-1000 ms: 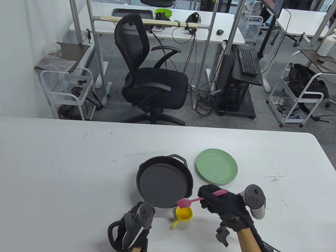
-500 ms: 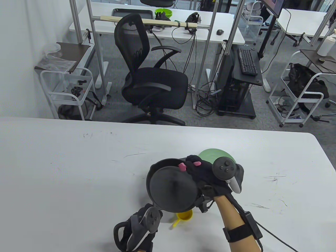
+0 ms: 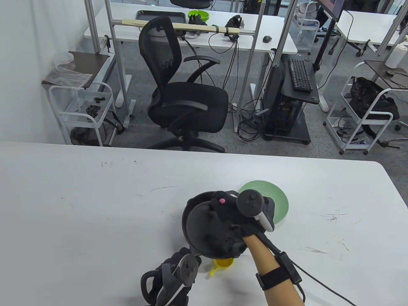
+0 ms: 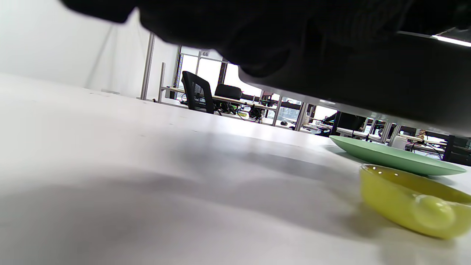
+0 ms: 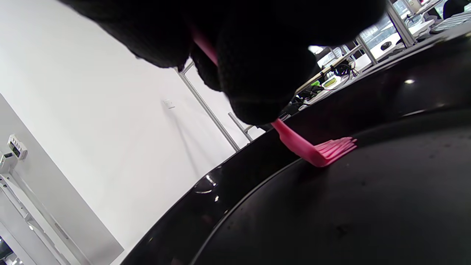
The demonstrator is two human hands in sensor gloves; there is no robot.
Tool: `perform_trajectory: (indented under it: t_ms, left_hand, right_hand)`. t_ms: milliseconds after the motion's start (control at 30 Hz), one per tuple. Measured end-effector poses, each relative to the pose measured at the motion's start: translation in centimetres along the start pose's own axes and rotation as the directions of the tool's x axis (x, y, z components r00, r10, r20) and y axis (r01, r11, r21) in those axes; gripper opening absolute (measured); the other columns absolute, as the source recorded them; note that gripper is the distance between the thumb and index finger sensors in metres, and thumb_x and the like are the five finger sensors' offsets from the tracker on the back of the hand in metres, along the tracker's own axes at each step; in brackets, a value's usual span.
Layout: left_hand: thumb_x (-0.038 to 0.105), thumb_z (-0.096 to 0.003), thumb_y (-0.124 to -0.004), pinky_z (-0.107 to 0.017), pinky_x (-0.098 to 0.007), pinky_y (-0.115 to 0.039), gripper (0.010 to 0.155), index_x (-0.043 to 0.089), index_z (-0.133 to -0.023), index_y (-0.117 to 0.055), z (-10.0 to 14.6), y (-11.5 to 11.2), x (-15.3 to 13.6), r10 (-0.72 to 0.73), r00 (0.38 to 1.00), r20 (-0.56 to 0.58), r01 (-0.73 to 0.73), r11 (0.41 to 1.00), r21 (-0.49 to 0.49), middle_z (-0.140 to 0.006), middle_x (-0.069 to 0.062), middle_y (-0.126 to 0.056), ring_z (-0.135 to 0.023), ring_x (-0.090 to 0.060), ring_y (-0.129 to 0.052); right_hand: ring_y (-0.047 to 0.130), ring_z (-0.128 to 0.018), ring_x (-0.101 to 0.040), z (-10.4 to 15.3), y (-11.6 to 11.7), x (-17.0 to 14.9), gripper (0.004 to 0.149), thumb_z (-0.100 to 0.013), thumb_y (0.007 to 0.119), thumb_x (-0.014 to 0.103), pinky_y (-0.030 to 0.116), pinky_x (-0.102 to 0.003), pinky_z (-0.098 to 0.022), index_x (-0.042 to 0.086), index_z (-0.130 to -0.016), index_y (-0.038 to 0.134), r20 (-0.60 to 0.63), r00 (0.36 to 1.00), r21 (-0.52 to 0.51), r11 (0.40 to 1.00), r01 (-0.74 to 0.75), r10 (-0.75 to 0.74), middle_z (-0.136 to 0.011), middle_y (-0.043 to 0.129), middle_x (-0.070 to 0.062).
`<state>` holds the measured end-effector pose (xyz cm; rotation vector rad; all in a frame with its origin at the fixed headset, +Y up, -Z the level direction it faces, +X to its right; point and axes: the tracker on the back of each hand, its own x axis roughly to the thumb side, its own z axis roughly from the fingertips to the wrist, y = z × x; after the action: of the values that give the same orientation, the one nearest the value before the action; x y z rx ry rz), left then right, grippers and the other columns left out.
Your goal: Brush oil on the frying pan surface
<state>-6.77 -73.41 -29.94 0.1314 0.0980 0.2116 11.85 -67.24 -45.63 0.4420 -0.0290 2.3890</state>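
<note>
The right hand (image 3: 229,220) pinches a pink silicone brush (image 5: 312,149), bristles on the frying pan (image 3: 197,223) floor. The left hand (image 3: 172,280) grips the pan's handle.

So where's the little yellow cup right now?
In the table view the yellow cup sits on the table near the bottom edge, just below the frying pan, between the left hand and the right forearm.

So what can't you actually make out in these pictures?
- Left hand, table view: its fingers lie under the tracker and the pan; the left wrist view shows only dark blur.
- Pink brush: the right hand covers all but its handle end in the table view.
- Oil in the yellow cup: not visible; the pan covers it from above.
- Green plate: partly behind the right hand.
</note>
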Motion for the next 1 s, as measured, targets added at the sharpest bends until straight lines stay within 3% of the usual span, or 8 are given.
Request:
perform_trajectory:
  t_ms: [200, 367, 667, 833, 1000]
  left_hand:
    - [0.058, -0.0491, -0.074, -0.018, -0.035, -0.086, 0.060, 0.013, -0.088, -0.084, 0.0, 0.0, -0.1, 0.007, 1.000, 0.000, -0.007, 1.000, 0.000, -0.046, 0.003, -0.099, -0.021, -0.012, -0.097]
    - [0.058, -0.0491, -0.074, -0.018, -0.036, -0.086, 0.061, 0.012, -0.088, -0.084, 0.0, 0.0, -0.2, 0.008, 1.000, -0.003, -0.008, 1.000, -0.013, -0.045, 0.003, -0.099, -0.021, -0.012, -0.097]
    - [0.057, -0.0491, -0.074, -0.018, -0.036, -0.086, 0.061, 0.012, -0.088, -0.084, 0.0, 0.2, -0.1, -0.003, 1.000, -0.002, 0.003, 1.000, -0.022, -0.046, 0.003, -0.099, -0.021, -0.012, -0.097]
    - [0.058, -0.0489, -0.074, -0.018, -0.036, -0.086, 0.061, 0.012, -0.088, -0.084, 0.0, 0.2, 0.0, -0.004, 1.000, 0.009, 0.004, 0.999, -0.037, -0.045, 0.003, -0.099, -0.021, -0.012, -0.097]
    - [0.058, -0.0488, -0.074, -0.018, -0.036, -0.086, 0.061, 0.013, -0.088, -0.084, 0.1, 0.6, -0.1, -0.002, 1.000, 0.009, 0.002, 1.000, -0.026, -0.046, 0.003, -0.099, -0.021, -0.012, -0.097]
  right_hand:
    - [0.097, -0.039, -0.018, -0.1, 1.1, 0.9, 0.046, -0.063, 0.071, 0.043, 0.084, -0.025, -0.022, 0.012, -0.098, 0.073, 0.008, 0.995, 0.052, 0.993, 0.102, -0.103, -0.074, 0.094, -0.023]
    - [0.097, -0.040, -0.019, -0.3, 1.8, 1.5, 0.047, -0.063, 0.071, 0.043, 0.084, -0.026, -0.022, 0.011, -0.098, 0.073, 0.027, 0.990, 0.159, 0.978, 0.135, -0.141, -0.075, 0.094, -0.024]
    - [0.097, -0.041, -0.019, -0.2, 1.1, 2.0, 0.047, -0.064, 0.071, 0.043, 0.084, -0.025, -0.023, 0.012, -0.100, 0.071, 0.027, 0.936, 0.207, 0.918, 0.338, -0.351, -0.077, 0.093, -0.023]
    - [0.097, -0.041, -0.021, -0.3, 0.9, 1.4, 0.047, -0.064, 0.072, 0.040, 0.084, -0.028, -0.023, 0.010, -0.100, 0.071, -0.022, 0.947, 0.175, 0.931, 0.320, -0.322, -0.077, 0.092, -0.026]
    - [0.097, -0.041, -0.022, -0.2, 0.2, 0.8, 0.047, -0.064, 0.073, 0.040, 0.084, -0.028, -0.023, 0.010, -0.100, 0.072, -0.052, 0.983, 0.136, 0.974, 0.182, -0.177, -0.077, 0.093, -0.026]
